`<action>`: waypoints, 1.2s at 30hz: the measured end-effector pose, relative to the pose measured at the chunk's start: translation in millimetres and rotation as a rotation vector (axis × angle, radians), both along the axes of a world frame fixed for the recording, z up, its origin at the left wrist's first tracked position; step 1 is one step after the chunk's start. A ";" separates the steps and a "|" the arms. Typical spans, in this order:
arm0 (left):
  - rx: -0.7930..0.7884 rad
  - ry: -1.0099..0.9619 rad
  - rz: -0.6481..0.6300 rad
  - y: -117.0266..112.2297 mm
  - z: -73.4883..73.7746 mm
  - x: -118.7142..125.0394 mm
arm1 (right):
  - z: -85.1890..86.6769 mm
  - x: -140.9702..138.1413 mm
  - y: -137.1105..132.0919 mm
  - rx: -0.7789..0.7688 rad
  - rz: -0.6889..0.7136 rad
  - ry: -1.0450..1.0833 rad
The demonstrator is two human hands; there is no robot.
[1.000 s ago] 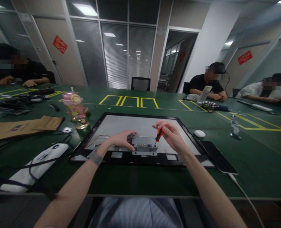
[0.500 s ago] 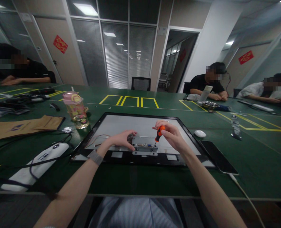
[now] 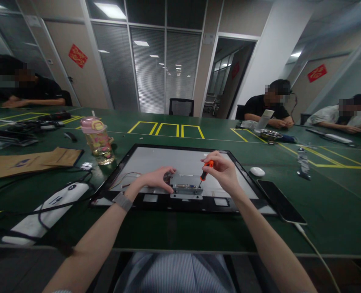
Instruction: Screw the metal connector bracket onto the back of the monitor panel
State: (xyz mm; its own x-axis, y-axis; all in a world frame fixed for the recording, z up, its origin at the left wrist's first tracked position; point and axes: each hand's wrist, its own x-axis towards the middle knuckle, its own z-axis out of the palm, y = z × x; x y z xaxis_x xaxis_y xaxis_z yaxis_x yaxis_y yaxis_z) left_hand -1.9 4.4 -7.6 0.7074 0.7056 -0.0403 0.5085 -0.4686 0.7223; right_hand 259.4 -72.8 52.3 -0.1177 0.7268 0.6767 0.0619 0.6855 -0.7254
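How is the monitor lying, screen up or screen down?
Screen down: the monitor lies flat, bare metal back and port board facing up. The right hand holds a screwdriver to it.

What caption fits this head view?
Right hand holds orange screwdriver to metal plate on monitor; left hand at plate's edge.

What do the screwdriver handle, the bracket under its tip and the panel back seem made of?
Screwdriver handle: orange, likely plastic by its saturated matte colour, held in the right hand. Bracket: bare sheet metal, dull grey with port cutouts. Panel back: pale grey, smooth, probably metal sheet or film; its frame looks black plastic.
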 end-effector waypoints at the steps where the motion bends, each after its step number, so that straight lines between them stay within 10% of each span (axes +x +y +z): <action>1: 0.001 0.011 0.005 -0.6 1.0 0.4 | -0.1 -0.5 -0.2 0.003 -0.001 0.000; 26: 0.014 0.055 0.026 -5.6 8.1 2.4 | -1.2 5.7 1.6 -0.114 0.210 -0.074; 36: 0.026 0.058 0.013 -3.9 6.0 1.8 | -5.0 5.1 1.7 -0.102 0.052 -0.086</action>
